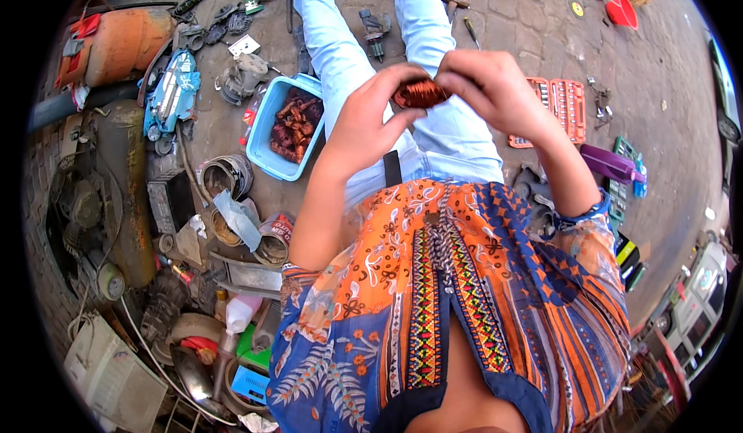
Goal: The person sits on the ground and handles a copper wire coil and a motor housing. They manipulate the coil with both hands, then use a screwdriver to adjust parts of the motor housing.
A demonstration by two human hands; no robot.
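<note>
Above my lap I hold a small coil of reddish copper wire point(422, 94). My left hand point(377, 119) grips its left end between thumb and fingers. On the right end, the curled fingers and thumb of my right hand point(489, 88) press against the windings and partly hide them. Beside my left leg stands a light blue plastic basin point(265, 152) with several dark copper coils point(296, 123) heaped in it.
At left lie an orange gas cylinder point(128, 46), open cans point(226, 176) and scrap parts. Right of my legs are an orange socket-set case point(569, 109) and a purple case point(611, 162). Farther off are a hammer point(454, 1), a screwdriver point(471, 32) and a red scoop-like container point(621, 13).
</note>
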